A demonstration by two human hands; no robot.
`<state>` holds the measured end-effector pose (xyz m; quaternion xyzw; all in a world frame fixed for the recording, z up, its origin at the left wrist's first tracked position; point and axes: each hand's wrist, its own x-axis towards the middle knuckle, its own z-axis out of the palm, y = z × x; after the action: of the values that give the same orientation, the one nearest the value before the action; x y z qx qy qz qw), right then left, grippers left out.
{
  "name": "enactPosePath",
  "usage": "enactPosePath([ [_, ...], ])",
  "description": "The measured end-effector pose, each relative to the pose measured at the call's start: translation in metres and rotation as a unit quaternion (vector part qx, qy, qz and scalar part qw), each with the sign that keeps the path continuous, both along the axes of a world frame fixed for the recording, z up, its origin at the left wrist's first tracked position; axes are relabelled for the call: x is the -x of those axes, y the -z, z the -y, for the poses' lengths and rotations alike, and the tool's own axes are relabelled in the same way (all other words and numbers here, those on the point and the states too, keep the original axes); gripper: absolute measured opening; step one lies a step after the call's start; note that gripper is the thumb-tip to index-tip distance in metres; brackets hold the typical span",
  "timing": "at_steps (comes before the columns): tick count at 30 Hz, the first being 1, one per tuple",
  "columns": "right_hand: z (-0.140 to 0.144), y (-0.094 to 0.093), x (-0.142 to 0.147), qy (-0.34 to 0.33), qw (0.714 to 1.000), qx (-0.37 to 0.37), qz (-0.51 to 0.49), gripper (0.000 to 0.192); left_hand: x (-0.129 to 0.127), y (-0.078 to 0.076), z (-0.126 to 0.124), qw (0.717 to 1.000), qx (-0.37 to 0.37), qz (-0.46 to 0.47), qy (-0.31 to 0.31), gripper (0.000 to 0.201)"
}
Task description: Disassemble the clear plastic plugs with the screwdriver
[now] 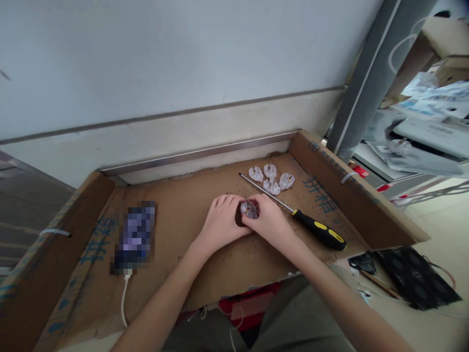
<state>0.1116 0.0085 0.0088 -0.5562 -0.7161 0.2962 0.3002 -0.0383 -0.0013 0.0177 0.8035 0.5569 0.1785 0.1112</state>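
Note:
A clear plastic power plug [249,210] with metal pins facing up is between my hands, over the middle of the cardboard. My right hand [270,216] pinches it from the right with thumb and fingers. My left hand [224,219] is curled around its left side, fingertips partly hidden behind it. Just beyond, several similar clear plugs [271,186] stand in a cluster, pins up. A screwdriver [319,230] with a black and yellow handle lies to the right, its shaft running behind my right hand.
Raised cardboard sides [351,195] border the cardboard-lined work surface [179,210]. A blurred-out phone [135,237] with a white cable [124,298] lies at left. A white wall panel rises behind, and a grey post [366,78] stands at right. Black fans [417,276] lie below, to the right.

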Motion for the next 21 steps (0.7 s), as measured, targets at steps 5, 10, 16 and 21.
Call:
enactPosePath([
  [5, 0.000, -0.004, -0.018, 0.012, 0.997, 0.041, -0.058, 0.035, -0.002, -0.001, 0.002, 1.000, -0.011, -0.006, 0.000, 0.049],
  [10, -0.009, -0.001, -0.036, -0.016, 0.991, 0.060, -0.122, 0.038, -0.007, 0.000, 0.004, 1.000, -0.005, -0.014, 0.015, 0.052],
  [16, -0.015, 0.007, -0.030, 0.004, 0.988, -0.007, -0.154, 0.030, 0.046, -0.016, 0.044, 0.984, -0.113, -0.036, -0.133, 0.065],
  [21, -0.008, 0.010, -0.027, 0.033, 0.984, -0.061, -0.163, 0.024, 0.154, 0.009, 0.101, 0.848, -0.076, 0.067, -0.520, 0.056],
])
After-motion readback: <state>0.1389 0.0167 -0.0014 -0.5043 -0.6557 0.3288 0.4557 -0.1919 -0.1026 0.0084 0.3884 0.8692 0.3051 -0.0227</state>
